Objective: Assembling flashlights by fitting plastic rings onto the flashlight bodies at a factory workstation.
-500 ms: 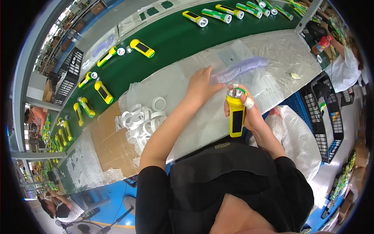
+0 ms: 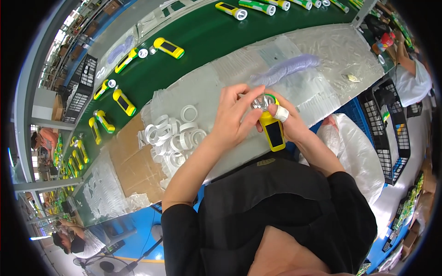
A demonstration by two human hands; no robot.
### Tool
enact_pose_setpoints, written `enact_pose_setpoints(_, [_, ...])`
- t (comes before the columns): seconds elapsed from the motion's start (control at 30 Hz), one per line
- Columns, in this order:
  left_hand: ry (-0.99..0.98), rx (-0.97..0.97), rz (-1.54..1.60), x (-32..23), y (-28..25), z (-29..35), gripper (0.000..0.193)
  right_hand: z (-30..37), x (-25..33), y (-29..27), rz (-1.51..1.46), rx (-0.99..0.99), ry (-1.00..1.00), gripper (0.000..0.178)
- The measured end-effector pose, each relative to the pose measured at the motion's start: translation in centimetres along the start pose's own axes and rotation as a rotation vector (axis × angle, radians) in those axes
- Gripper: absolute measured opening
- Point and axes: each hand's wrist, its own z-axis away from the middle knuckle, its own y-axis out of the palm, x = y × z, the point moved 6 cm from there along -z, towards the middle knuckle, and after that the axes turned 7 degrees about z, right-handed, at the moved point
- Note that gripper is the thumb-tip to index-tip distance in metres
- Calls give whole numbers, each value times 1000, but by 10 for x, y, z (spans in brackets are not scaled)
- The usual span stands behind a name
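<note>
Two-handed, held a yellow flashlight (image 2: 282, 146) in front of the chest, over the near edge of a plastic-covered bench (image 2: 209, 87), with its lens end (image 2: 262, 102) tilted away and slightly left and its dark panel (image 2: 275, 133) facing up. Grasped the upper body from the right with the right hand (image 2: 292, 125), fingers partly hidden behind the flashlight, thumb wrapped in white tape (image 2: 280, 113) and set close to the lens. Curved the left hand (image 2: 232, 115) about the opposite side, thumb and fingertips at the lens rim; could not tell whether gripping or merely touching there.

Had loose white rings (image 2: 172, 135) heaped on the bench to the left, beside brown cardboard (image 2: 138, 165). Just beyond the fingertips, had a curved row of clear, lavender-tinted pieces (image 2: 290, 69) lying on the bench. Farther out, faced a green belt (image 2: 207, 43) bearing more yellow-and-green flashlights (image 2: 169, 48). To the right, had a bulging white bag (image 2: 354, 152) near a black crate (image 2: 393, 156), and a co-worker in a white top (image 2: 412, 80) beyond.
</note>
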Motion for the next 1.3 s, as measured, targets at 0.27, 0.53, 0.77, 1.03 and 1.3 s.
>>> enact_pose_setpoints(0.27, [107,-68,-56,-10,-24,34,36,-12,-20,45,185,214,66,44])
enact_pose_setpoints(0.53, [104,-184,-129,0,-43,38,27,-29,-35,60,99,99,112,40])
enact_pose_setpoints(0.77, [-216,-216,-444,34,-105,35,39,-72,-11,57,217,161,-140,47])
enact_pose_setpoints(1.03, [-699,583,-824,100,-112,43,67,-84,-21,50,265,150,-277,48])
enact_pose_setpoints(1.3, [-414,-303,524,32,-109,11,25,-86,-19,44,248,121,-216,41])
